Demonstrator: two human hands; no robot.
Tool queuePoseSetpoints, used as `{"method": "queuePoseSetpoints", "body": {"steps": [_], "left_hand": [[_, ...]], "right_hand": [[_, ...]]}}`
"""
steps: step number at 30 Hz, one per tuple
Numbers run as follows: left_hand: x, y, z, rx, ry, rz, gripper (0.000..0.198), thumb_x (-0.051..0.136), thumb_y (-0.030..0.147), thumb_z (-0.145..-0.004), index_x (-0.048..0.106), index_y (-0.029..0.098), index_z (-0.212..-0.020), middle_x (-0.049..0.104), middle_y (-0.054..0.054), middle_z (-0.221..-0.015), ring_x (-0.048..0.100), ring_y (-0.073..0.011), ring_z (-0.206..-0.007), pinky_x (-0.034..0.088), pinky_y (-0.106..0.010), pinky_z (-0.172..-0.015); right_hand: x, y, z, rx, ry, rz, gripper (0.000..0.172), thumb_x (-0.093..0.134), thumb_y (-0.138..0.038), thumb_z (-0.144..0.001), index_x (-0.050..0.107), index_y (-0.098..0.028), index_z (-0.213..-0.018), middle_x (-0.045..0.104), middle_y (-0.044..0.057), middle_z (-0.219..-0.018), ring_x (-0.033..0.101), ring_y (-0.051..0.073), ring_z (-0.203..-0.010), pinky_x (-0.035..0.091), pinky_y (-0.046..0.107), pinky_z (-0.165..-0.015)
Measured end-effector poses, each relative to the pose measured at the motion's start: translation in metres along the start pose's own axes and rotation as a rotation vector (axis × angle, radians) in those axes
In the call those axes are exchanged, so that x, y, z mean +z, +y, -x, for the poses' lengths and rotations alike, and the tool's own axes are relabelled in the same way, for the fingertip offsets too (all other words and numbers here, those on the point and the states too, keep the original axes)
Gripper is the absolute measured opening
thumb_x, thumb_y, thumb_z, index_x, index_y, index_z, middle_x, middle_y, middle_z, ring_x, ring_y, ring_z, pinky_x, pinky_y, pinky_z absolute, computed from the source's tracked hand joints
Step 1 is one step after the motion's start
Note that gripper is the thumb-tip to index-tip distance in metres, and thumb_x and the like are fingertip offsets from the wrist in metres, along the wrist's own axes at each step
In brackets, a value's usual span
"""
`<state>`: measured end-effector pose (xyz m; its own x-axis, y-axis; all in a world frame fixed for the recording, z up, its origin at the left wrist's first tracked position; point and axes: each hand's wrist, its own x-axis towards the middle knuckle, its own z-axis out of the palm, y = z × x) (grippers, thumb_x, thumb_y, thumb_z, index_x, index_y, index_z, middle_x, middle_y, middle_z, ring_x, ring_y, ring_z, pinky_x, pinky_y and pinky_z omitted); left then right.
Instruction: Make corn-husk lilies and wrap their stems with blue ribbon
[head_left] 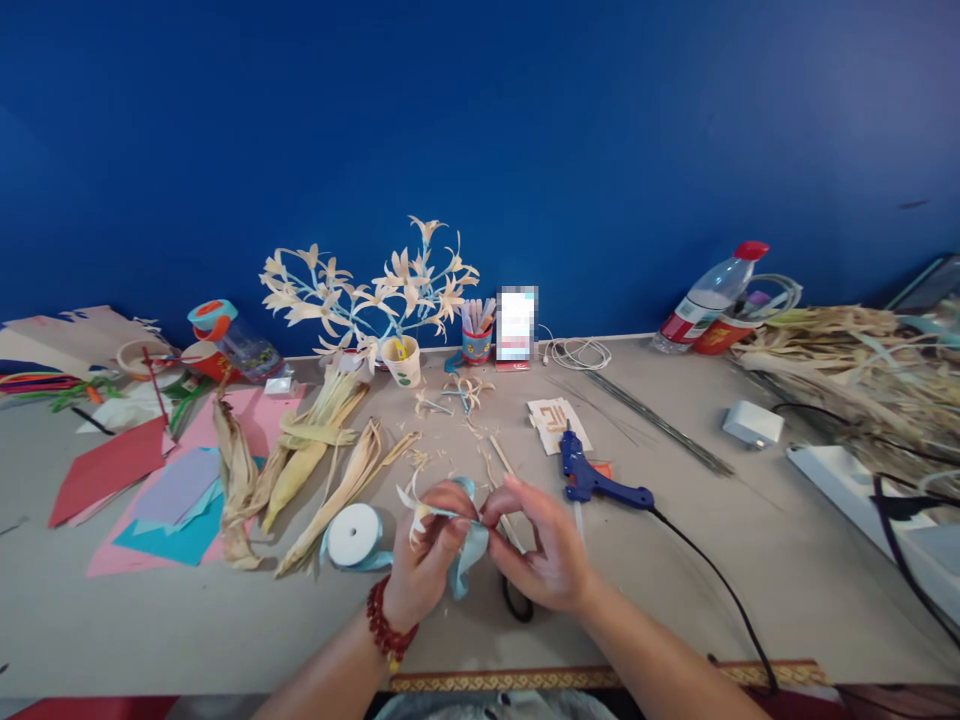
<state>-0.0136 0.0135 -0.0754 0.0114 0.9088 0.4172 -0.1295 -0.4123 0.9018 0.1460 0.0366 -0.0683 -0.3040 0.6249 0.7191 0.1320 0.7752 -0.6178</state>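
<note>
My left hand (427,565) pinches the small pale corn-husk flower (415,517); my right hand (544,555), just beside, grips the light blue ribbon (463,570) between them. If I pull too hard, I think the flower can tear or the ribbon slips loose.

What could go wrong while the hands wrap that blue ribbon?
The glue gun lies close by the right hand; if it is hot, a stray finger might get burned. Its cord runs to the table edge beside the arm, so an elbow could snag it and drag the gun. The thin flower pinched in the left hand might tear if the ribbon is pulled too hard.
</note>
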Motion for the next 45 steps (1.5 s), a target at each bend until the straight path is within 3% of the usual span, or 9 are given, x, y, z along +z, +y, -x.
{"method": "queuePoseSetpoints", "body": {"steps": [4, 10, 14, 22, 24, 27, 31, 36, 45], "left_hand": [[0.0, 0.002, -0.002, -0.053, 0.027, 0.02, 0.011, 0.054, 0.021, -0.09, 0.062, 0.019, -0.083, 0.059, -0.003, -0.077, 0.057, -0.0184, -0.078, 0.045, -0.031, -0.073], [-0.001, 0.002, -0.001, -0.088, 0.069, -0.007, 0.012, 0.057, 0.022, -0.089, 0.064, 0.017, -0.082, 0.062, -0.004, -0.078, 0.058, -0.0182, -0.079, 0.046, -0.03, -0.075], [-0.003, 0.002, -0.001, -0.097, 0.082, -0.046, 0.01, 0.058, 0.023, -0.088, 0.064, 0.017, -0.082, 0.062, -0.003, -0.078, 0.058, -0.0169, -0.078, 0.046, -0.028, -0.074], [0.0, 0.007, -0.002, -0.102, 0.007, -0.065, 0.012, 0.058, 0.024, -0.089, 0.064, 0.017, -0.081, 0.061, -0.003, -0.076, 0.058, -0.0168, -0.074, 0.047, -0.029, -0.071], [0.001, 0.009, -0.003, -0.082, -0.01, -0.051, 0.013, 0.056, 0.022, -0.089, 0.063, 0.016, -0.08, 0.061, -0.003, -0.076, 0.058, -0.0168, -0.076, 0.047, -0.028, -0.071], [0.0, 0.01, -0.005, -0.026, -0.039, -0.066, 0.015, 0.054, 0.02, -0.091, 0.063, 0.016, -0.08, 0.059, -0.004, -0.076, 0.057, -0.0172, -0.078, 0.046, -0.029, -0.072], [-0.002, 0.008, -0.004, 0.004, -0.064, -0.112, 0.013, 0.052, 0.019, -0.091, 0.063, 0.017, -0.083, 0.059, -0.005, -0.078, 0.057, -0.0187, -0.08, 0.046, -0.032, -0.073], [-0.006, 0.004, -0.002, 0.003, -0.067, -0.158, 0.013, 0.052, 0.021, -0.09, 0.062, 0.017, -0.083, 0.062, -0.006, -0.081, 0.059, -0.0204, -0.081, 0.047, -0.034, -0.074], [-0.006, 0.003, -0.005, -0.032, -0.11, -0.197, 0.01, 0.052, 0.019, -0.09, 0.061, 0.018, -0.084, 0.059, -0.004, -0.079, 0.056, -0.0178, -0.075, 0.047, -0.03, -0.067]], "right_hand": [[-0.003, -0.001, -0.004, 0.006, -0.001, 0.044, 0.074, 0.058, -0.009, -0.082, 0.028, -0.031, -0.146, 0.065, 0.003, -0.085, 0.064, 0.02, -0.075, 0.054, 0.037, -0.074], [-0.002, 0.001, -0.007, -0.154, 0.072, 0.165, 0.067, 0.059, -0.004, -0.077, 0.042, -0.026, -0.137, 0.064, 0.009, -0.098, 0.061, 0.023, -0.09, 0.055, 0.04, -0.077], [0.002, 0.002, -0.007, -0.219, 0.063, 0.171, 0.071, 0.057, 0.0, -0.073, 0.039, -0.021, -0.139, 0.065, 0.009, -0.095, 0.061, 0.023, -0.089, 0.055, 0.042, -0.078], [0.001, -0.002, -0.008, -0.287, 0.054, 0.078, 0.069, 0.054, -0.001, -0.078, 0.04, -0.024, -0.141, 0.065, 0.005, -0.084, 0.06, 0.021, -0.083, 0.052, 0.044, -0.084], [0.002, -0.003, -0.007, -0.198, 0.071, -0.013, 0.068, 0.055, -0.002, -0.079, 0.041, -0.028, -0.14, 0.063, 0.003, -0.081, 0.059, 0.021, -0.081, 0.05, 0.044, -0.085], [0.006, -0.005, -0.004, 0.086, 0.138, -0.232, 0.057, 0.056, -0.01, -0.084, 0.044, -0.03, -0.135, 0.059, 0.002, -0.083, 0.057, 0.02, -0.082, 0.048, 0.042, -0.083], [0.013, -0.01, -0.005, 0.425, 0.177, -0.599, 0.044, 0.06, -0.021, -0.088, 0.046, -0.03, -0.129, 0.054, 0.0, -0.082, 0.054, 0.015, -0.075, 0.048, 0.03, -0.07], [0.015, -0.011, -0.01, 0.595, 0.193, -0.866, 0.044, 0.069, -0.023, -0.083, 0.051, -0.029, -0.123, 0.053, -0.002, -0.082, 0.054, 0.012, -0.069, 0.048, 0.025, -0.063], [0.008, -0.005, -0.015, 0.791, 0.187, -0.987, 0.042, 0.075, -0.015, -0.074, 0.056, -0.025, -0.11, 0.054, -0.005, -0.078, 0.056, 0.009, -0.063, 0.047, 0.019, -0.057]]}}
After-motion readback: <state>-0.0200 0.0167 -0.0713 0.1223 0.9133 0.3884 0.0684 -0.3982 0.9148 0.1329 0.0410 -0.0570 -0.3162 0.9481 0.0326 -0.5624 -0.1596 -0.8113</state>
